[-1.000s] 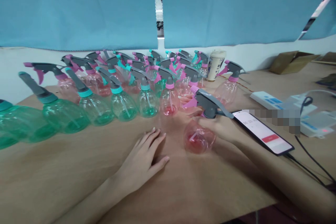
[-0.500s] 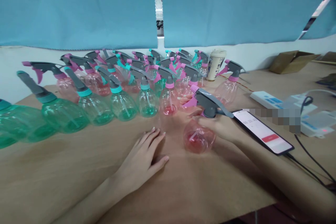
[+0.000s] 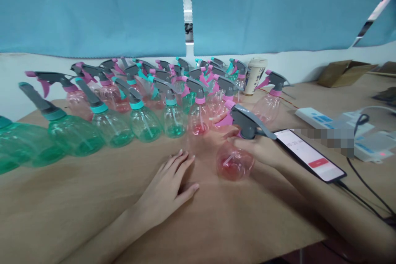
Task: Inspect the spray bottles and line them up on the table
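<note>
My left hand point(image 3: 165, 187) lies flat on the brown tabletop point(image 3: 93, 206), palm down with its fingers a little spread, holding nothing. To its right stands a clear pink spray bottle point(image 3: 233, 163) with red liquid low inside and a grey sprayer head with pink nozzle and trigger. Around the neck of this bottle, just under the sprayer head, is my right hand point(image 3: 260, 148). Its fingers reach toward the pink trigger; the bottle and head partly hide them. Closest beyond my hands are a pink spray bottle point(image 3: 199, 119) and a green-tinted spray bottle point(image 3: 175, 119).
Several more pink and green spray bottles crowd the back and left. A paper cup point(image 3: 255, 76) and a lone pink bottle point(image 3: 267, 105) stand at back right. Rightward lie a phone point(image 3: 305, 152) with a cable, power strips point(image 3: 314, 117) and an open cardboard box point(image 3: 345, 72).
The fingers of my right hand by the trigger have shifted slightly, with fewer fingertips showing now. My left hand and the bottles stay where they were.
</note>
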`<state>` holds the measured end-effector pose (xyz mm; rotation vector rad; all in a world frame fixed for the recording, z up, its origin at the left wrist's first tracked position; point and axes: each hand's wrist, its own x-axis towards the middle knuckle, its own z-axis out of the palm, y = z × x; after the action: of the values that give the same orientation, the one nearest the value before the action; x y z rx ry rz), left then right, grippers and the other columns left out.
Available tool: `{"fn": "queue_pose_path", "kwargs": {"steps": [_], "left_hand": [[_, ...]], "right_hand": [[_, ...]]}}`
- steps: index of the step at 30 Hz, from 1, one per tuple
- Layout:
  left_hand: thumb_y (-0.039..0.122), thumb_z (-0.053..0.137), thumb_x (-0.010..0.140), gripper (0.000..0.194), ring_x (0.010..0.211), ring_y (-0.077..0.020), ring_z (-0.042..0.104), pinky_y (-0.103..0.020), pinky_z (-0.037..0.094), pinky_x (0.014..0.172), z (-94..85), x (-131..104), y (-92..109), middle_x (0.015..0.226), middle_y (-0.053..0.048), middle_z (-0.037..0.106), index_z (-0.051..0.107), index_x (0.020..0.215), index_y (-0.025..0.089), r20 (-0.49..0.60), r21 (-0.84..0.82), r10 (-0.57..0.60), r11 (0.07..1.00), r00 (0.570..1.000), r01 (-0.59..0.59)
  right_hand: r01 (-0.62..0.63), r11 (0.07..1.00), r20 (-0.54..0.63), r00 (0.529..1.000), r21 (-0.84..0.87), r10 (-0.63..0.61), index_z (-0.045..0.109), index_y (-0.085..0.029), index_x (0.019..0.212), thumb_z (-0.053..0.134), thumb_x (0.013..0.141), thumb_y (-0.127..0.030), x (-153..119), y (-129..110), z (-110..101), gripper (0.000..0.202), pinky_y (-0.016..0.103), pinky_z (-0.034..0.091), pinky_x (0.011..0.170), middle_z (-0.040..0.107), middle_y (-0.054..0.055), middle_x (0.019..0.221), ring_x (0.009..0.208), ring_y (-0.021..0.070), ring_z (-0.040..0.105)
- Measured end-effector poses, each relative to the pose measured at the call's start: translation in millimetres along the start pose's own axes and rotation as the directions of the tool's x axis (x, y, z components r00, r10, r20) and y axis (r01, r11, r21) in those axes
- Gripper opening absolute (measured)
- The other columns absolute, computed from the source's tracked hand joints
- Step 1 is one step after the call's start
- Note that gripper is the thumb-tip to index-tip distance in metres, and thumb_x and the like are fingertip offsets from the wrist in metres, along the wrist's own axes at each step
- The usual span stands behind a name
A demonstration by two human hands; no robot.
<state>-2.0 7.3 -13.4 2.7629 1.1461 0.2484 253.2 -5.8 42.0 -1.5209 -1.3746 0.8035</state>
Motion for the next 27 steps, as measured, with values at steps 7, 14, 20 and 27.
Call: {"fn": "queue_pose_path", "kwargs": {"steps": [7,14,20,27], "left_hand": [[0.052,0.044,0.092,0.058,0.137,-0.0278,0.031,-0.049,0.028,0.111,0.8,0,-1,0.147,-0.01,0.039,0.037,0.14,0.018,-0.021,0.007,0.015,1.0,1.0,-0.015],[0.052,0.044,0.092,0.057,0.136,-0.029,0.033,-0.05,0.029,0.11,0.2,0,0,0.146,-0.011,0.04,0.039,0.138,0.018,-0.033,-0.006,0.019,1.0,0.999,-0.02],[0.051,0.044,0.092,0.059,0.137,-0.0286,0.031,-0.049,0.029,0.111,-0.1,0,-1,0.147,-0.011,0.039,0.037,0.14,0.017,-0.015,0.001,0.021,1.0,1.0,-0.021],[0.051,0.044,0.092,0.058,0.137,-0.028,0.032,-0.049,0.029,0.111,-0.1,0,0,0.147,-0.011,0.04,0.036,0.14,0.019,-0.025,-0.004,0.015,1.0,1.0,-0.015]], "right_hand": [[-0.003,1.0,-0.017,1.0,-0.006,0.003,0.055,-0.024,0.068,0.061,0.062,-0.03,0,5,-1,0.011,0.035,0.047,0.063,0.061,-0.001,0.066,0.07,0.0221,0.06],[0.016,0.995,0.008,1.0,0.103,-0.017,0.057,-0.023,0.068,0.058,0.058,-0.03,-3,-11,-1,0.012,0.035,0.049,0.07,0.065,0.001,0.074,0.075,0.0213,0.062],[-0.011,1.0,-0.004,1.0,0.024,0.011,0.06,-0.023,0.066,0.055,0.06,-0.028,-4,-12,-2,0.009,0.035,0.049,0.066,0.067,0.001,0.071,0.07,0.0206,0.062],[-0.019,0.998,0.039,0.999,0.052,0.017,0.059,-0.023,0.069,0.057,0.06,-0.031,1,4,-3,0.011,0.039,0.048,0.074,0.064,0.001,0.07,0.079,0.0241,0.062]]}}
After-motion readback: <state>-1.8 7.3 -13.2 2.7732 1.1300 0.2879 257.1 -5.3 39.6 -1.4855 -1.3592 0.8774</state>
